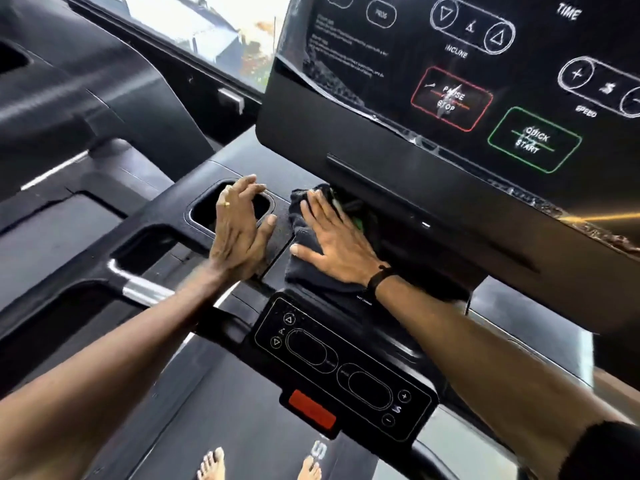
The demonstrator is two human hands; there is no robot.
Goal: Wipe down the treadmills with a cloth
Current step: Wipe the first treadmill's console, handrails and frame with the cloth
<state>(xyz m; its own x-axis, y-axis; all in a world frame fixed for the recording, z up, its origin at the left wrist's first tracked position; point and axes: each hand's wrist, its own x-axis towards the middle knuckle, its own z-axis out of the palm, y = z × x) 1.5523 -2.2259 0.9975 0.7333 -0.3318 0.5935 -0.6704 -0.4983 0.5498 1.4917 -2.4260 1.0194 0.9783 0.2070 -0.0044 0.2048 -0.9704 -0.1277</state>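
I stand on a black treadmill (242,168) and look down at its console tray. A dark cloth (304,265) lies on the tray just below the tilted display panel (467,98). My right hand (332,237) presses flat on the cloth with straight, spread fingers; the fingertips reach under the panel's lower edge. My left hand (239,226) lies flat beside it on the tray, its fingers over the rim of a cup holder (204,211). The cloth's far end is hidden beneath the panel.
A lower control pad (343,365) with a red stop key (311,408) sits in front of the tray. A chrome-tipped handlebar (138,287) runs off to the left. A second treadmill (86,81) stands at the left. My bare feet (259,464) are on the belt.
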